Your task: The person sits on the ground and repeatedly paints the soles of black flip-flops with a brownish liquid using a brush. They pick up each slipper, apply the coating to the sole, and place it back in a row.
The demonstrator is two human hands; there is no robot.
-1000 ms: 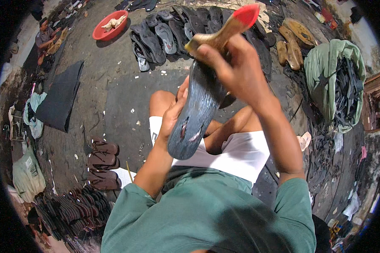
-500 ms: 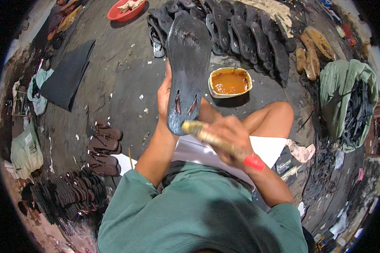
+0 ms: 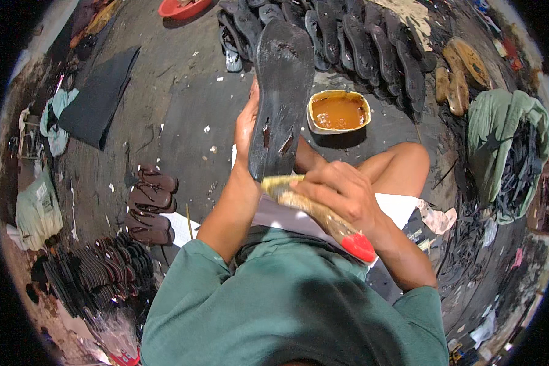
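My left hand [image 3: 246,119] holds a black sandal sole [image 3: 280,91] from its left side, heel end toward me. Two slits show near its heel, a small ragged mark near its toe; the fingers behind it are hidden. Closed round a brush [image 3: 314,207] with a yellowish, glue-crusted body and a red end, my right hand [image 3: 341,190] keeps the brush's tip at the heel edge. Whether the tip touches the sole I cannot tell. Beyond my right hand sits a tub [image 3: 339,130] of amber, glue-like liquid [image 3: 335,113].
Rows of black soles [image 3: 360,55] lie at the far side. Brown sandals [image 3: 152,204] and a stack of dark soles [image 3: 97,268] are at left, near a black sheet [image 3: 97,97]. A green cloth bundle [image 3: 506,122] and wooden shoe lasts [image 3: 460,73] stand at right.
The brush has swung so its tip lies lower, at the heel edge rather than on the heel face. The sole sits slightly higher and to the right, and the whole view has shifted a little.
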